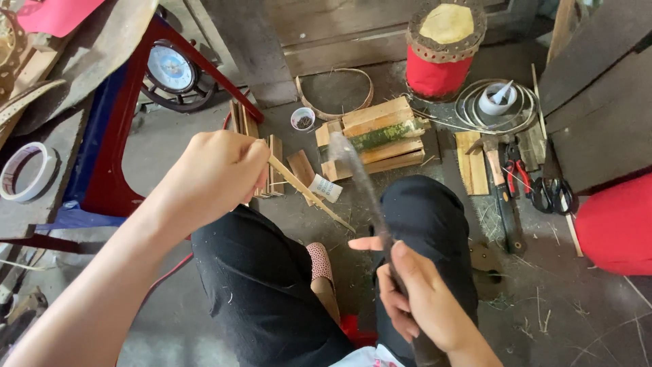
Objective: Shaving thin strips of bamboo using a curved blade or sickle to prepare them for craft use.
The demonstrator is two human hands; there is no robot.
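My left hand [217, 170] is closed around a thin bamboo stick [309, 194] that slants down to the right, its tip just above my knees. My right hand [418, 299] grips the dark handle of a long knife [363, 180], whose blurred blade points up and away between my knees, close to the stick's lower end. My right thumb sticks out toward the stick's tip. Black trousers cover both legs.
A stack of split bamboo and wood pieces [377, 139] lies on the concrete floor ahead. A red drum-like cylinder [438, 51], a wire coil [496, 105], a saw, pliers and scissors [553, 194] lie to the right. A tape roll [27, 173] and clock [170, 68] lie to the left.
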